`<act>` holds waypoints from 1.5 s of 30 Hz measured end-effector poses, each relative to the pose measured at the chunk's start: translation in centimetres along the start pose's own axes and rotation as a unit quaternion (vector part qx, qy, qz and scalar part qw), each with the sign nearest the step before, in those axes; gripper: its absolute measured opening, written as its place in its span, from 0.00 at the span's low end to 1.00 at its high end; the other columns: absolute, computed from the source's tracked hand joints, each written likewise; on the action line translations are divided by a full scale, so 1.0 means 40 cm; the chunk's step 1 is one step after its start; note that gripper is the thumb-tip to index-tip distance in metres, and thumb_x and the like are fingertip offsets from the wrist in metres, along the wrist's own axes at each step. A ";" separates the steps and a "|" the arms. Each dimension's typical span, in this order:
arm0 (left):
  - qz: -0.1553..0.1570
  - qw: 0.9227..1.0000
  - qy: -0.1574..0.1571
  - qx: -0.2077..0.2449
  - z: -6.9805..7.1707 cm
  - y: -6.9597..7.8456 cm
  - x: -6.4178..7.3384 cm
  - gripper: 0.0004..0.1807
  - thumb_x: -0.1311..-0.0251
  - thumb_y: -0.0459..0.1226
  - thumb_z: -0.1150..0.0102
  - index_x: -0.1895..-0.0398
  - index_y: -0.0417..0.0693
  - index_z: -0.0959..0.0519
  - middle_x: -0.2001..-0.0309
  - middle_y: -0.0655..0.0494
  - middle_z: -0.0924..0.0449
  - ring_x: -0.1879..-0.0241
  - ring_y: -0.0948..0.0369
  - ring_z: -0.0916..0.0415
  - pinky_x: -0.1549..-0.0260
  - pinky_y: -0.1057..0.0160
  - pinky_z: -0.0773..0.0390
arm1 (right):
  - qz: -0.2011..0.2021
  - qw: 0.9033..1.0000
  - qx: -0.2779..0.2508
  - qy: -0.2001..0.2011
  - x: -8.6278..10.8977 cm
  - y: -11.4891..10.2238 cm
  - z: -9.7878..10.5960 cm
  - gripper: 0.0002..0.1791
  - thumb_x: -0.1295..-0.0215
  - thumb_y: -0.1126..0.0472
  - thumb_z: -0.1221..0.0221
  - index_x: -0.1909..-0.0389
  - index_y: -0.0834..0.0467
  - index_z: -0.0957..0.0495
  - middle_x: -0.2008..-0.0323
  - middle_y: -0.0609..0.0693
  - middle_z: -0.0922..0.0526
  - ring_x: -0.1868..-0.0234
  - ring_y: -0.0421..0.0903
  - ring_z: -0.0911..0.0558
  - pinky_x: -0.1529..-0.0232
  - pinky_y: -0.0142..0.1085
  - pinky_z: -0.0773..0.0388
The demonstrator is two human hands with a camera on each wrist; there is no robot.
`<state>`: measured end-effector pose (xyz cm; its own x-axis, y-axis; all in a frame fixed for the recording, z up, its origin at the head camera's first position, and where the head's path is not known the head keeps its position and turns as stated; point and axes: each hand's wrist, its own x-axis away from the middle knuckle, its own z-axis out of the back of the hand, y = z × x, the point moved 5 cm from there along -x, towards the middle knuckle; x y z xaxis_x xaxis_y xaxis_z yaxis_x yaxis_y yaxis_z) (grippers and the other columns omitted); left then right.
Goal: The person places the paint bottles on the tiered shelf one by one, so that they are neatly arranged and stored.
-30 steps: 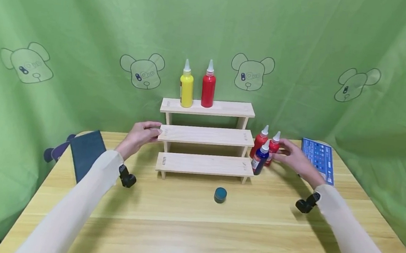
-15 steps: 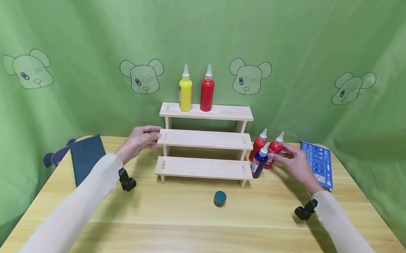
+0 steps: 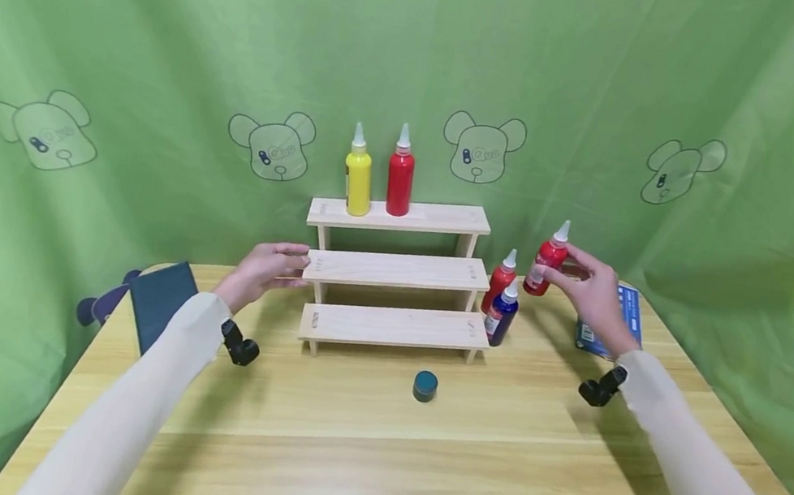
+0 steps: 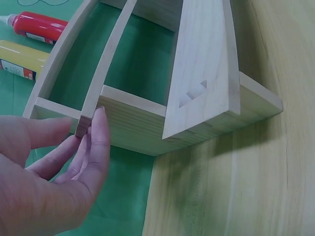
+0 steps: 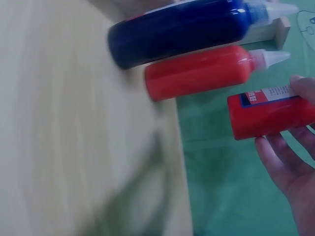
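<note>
With the wooden shelf [image 3: 398,270] gripped by the left hand [image 3: 260,271], the red bottle [image 3: 550,256] pinched by the right hand [image 3: 594,291] should be kept off the seven-o'clock blue bottle [image 3: 501,320].

Off-white sleeves [image 3: 134,389], black wrist cameras [image 3: 243,351]
</note>
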<state>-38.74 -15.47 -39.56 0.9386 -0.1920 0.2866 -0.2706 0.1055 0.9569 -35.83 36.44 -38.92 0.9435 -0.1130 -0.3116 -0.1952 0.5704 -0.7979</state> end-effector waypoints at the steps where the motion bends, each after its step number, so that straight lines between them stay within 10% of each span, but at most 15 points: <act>1: -0.002 1.000 0.001 -0.001 0.001 0.000 0.000 0.28 0.24 0.28 0.47 0.23 0.37 0.35 0.33 0.37 0.26 0.53 0.58 0.19 0.48 0.66 0.12 | 0.002 1.000 -0.001 0.006 -0.004 -0.008 0.003 0.41 0.33 0.44 0.30 0.23 0.51 0.32 0.36 0.60 0.20 0.47 0.36 0.21 0.54 0.17 0.21; 19: -0.016 1.000 0.005 -0.016 -0.007 0.001 0.000 0.29 0.25 0.27 0.47 0.22 0.37 0.36 0.29 0.33 0.31 0.57 0.60 0.20 0.47 0.66 0.13 | 0.023 0.986 -0.161 0.026 -0.090 -0.207 0.021 0.29 0.36 0.60 0.27 0.36 0.53 0.27 0.48 0.43 0.14 0.53 0.37 0.13 0.53 0.28 0.12; 45: -0.007 0.999 0.014 -0.028 -0.009 0.006 0.008 0.29 0.25 0.27 0.47 0.22 0.37 0.36 0.31 0.32 0.29 0.63 0.63 0.19 0.36 0.58 0.17 | 0.057 0.988 -0.133 -0.047 -0.215 -0.407 -0.180 0.32 0.36 0.59 0.26 0.33 0.57 0.25 0.40 0.57 0.18 0.48 0.45 0.17 0.41 0.35 0.15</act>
<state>-38.44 -15.16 -39.26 0.9477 -0.1673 0.2716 -0.2461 0.1584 0.9562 -42.71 22.27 -26.98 0.9296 0.0238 -0.3678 -0.3534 0.3404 -0.8713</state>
